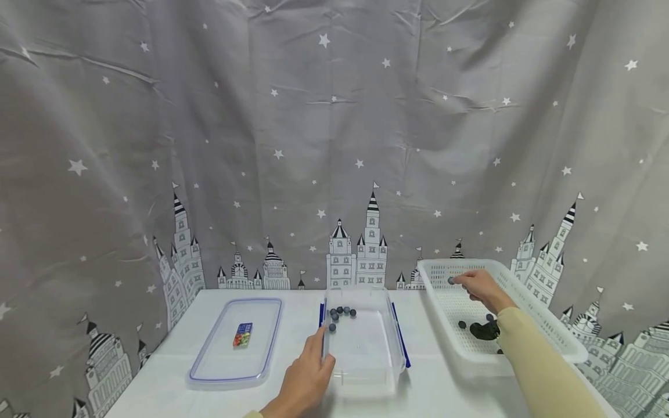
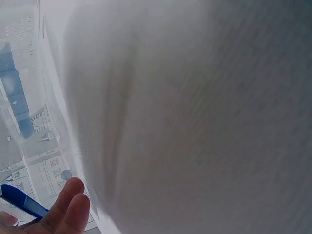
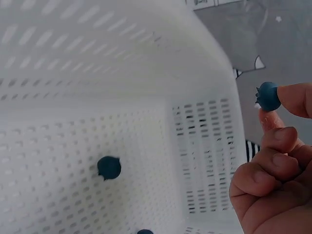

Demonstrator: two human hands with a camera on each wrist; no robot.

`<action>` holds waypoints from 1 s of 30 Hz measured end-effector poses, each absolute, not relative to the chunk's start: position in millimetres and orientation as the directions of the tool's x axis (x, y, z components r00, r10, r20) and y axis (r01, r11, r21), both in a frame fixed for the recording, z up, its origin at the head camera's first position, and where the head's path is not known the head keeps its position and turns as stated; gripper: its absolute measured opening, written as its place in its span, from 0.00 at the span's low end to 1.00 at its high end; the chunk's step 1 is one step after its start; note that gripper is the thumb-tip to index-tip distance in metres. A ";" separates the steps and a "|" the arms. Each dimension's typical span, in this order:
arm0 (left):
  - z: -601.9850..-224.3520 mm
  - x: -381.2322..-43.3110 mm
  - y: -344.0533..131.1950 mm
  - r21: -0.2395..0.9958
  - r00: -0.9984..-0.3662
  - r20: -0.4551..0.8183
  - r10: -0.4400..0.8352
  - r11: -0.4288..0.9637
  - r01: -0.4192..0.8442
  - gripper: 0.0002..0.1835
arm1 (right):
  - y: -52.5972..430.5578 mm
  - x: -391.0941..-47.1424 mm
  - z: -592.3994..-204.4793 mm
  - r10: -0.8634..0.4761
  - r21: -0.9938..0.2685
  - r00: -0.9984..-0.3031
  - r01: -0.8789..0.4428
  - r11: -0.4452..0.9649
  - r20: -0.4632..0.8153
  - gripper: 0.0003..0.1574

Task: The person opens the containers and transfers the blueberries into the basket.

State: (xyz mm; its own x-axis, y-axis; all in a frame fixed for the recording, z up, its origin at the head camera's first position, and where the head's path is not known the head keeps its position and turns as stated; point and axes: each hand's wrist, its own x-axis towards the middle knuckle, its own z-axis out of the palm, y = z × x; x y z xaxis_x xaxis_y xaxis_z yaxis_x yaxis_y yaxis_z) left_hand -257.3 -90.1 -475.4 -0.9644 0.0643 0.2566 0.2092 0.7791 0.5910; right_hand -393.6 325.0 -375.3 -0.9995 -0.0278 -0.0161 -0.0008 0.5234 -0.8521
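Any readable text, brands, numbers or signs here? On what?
Nothing legible.
Colourful label on the clear lid: pale lettering on its blue part, too small and blurred to read.
Curtain: printed stars and castles, no lettering visible.
Clear container, white basket: no markings I can make out.

In front of me is a white counter (image 1: 300,307); on it I see, from my left, a blue-rimmed lid (image 1: 230,360), a clear box (image 1: 366,345) and a white basket (image 1: 481,364).
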 end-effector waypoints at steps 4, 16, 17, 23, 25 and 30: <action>-475.5 -256.3 -93.6 0.600 -0.967 0.246 0.061 0.774 0.202 0.34 | 329.4 -393.4 -382.9 -0.006 -0.843 -0.999 0.033 0.537 -0.043 0.16; -471.4 -254.4 -94.4 0.606 -0.965 0.249 0.080 0.765 0.219 0.35 | 345.8 -389.0 -405.0 0.039 -0.824 -0.996 0.092 0.559 -0.084 0.17; -471.3 -254.0 -93.6 0.612 -0.967 0.242 0.082 0.760 0.218 0.35 | 348.1 -389.0 -407.2 0.047 -0.820 -0.995 0.103 0.563 -0.092 0.16; -471.9 -251.4 -88.0 0.619 -0.973 0.211 0.092 0.757 0.206 0.35 | 362.9 -384.7 -422.5 0.078 -0.807 -0.985 0.171 0.565 -0.154 0.14; -471.1 -251.6 -88.0 0.614 -0.972 0.212 0.099 0.761 0.211 0.35 | 365.2 -384.6 -425.0 0.090 -0.800 -0.983 0.183 0.571 -0.161 0.13; -469.9 -251.9 -90.2 0.601 -0.967 0.231 0.106 0.766 0.228 0.35 | 365.3 -385.8 -424.4 0.121 -0.756 -0.974 0.226 0.614 -0.192 0.19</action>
State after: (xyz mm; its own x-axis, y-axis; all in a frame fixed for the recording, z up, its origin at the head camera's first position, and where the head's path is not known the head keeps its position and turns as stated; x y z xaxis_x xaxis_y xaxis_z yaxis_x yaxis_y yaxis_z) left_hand -251.9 -90.2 -469.9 -0.9670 0.1062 0.2314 0.2280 0.7661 0.6009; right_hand -385.8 365.3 -424.4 -0.9739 0.1214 -0.1920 0.2257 0.6139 -0.7565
